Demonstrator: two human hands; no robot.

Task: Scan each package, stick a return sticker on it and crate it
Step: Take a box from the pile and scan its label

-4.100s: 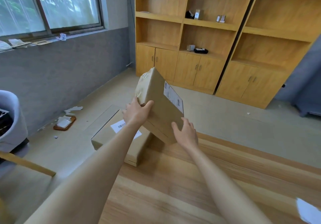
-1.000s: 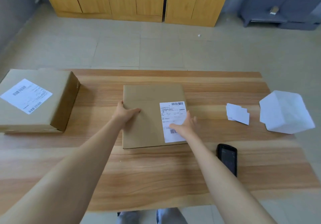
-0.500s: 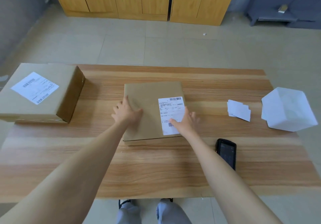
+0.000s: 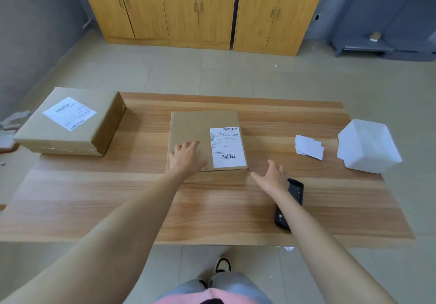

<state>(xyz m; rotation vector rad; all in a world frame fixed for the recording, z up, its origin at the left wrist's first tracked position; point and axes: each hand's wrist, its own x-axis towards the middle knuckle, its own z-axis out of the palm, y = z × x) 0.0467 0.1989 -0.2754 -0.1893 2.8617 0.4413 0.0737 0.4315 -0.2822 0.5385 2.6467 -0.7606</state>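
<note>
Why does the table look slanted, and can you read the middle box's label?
Head view: the wide-angle lens fans the table edges out; the label on the middle box shows barcodes, but its small print is too blurry to read; light is soft, with a faint shadow beside the left box.

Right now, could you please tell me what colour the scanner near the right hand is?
The scanner is black, shown best in the head view.
</note>
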